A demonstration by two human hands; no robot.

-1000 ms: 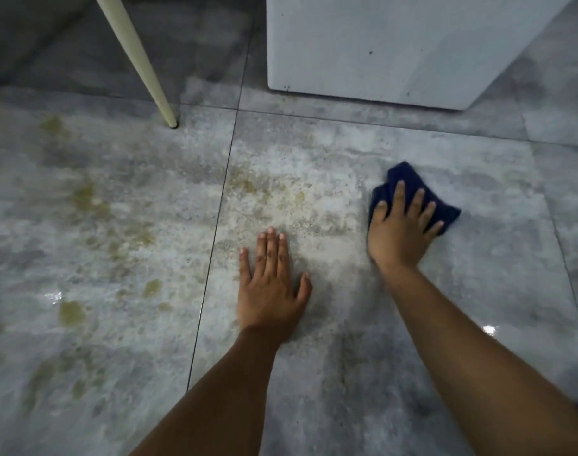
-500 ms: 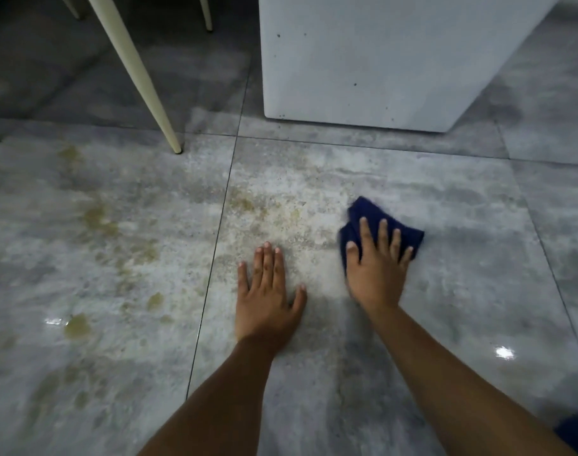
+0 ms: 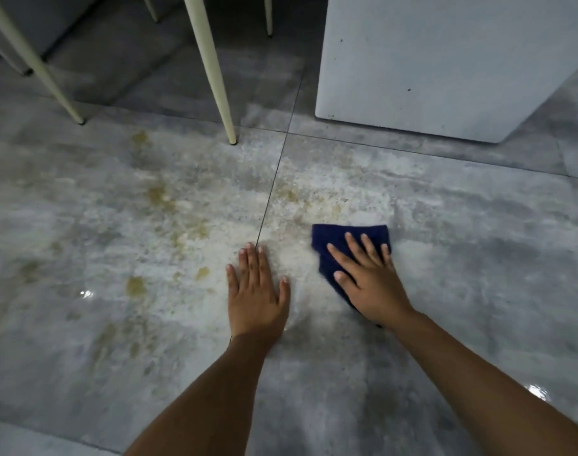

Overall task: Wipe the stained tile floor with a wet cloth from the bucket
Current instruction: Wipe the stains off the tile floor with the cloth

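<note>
Grey tile floor (image 3: 478,264), wet sheen in patches. Your right hand (image 3: 370,284) lies flat on the dark blue cloth (image 3: 333,236), fingers straight and spread. It's pressing, not gripping. The cloth sits on the right-hand tile, just right of the grout line (image 3: 268,199), with its straight far edge running left-right.

Your left hand (image 3: 256,291) is flat and bare on the floor as a brace, fingertips on the grout line.

Key relation: the yellow-brown stains (image 3: 159,195) lie left and ahead-left of the cloth, mostly across the grout line on the left tile. A lighter speckled patch (image 3: 314,199) sits just ahead of the cloth. The left hand is nearer the main stains, but the cloth is under the right, and the left hand sits between the cloth and them.

My read: the next stroke should go forward-left, and the brace hand has to shift or the sweep stops short. A chair leg (image 3: 212,70) stands at the far edge of the stained area. The bucket isn't in view.
</note>
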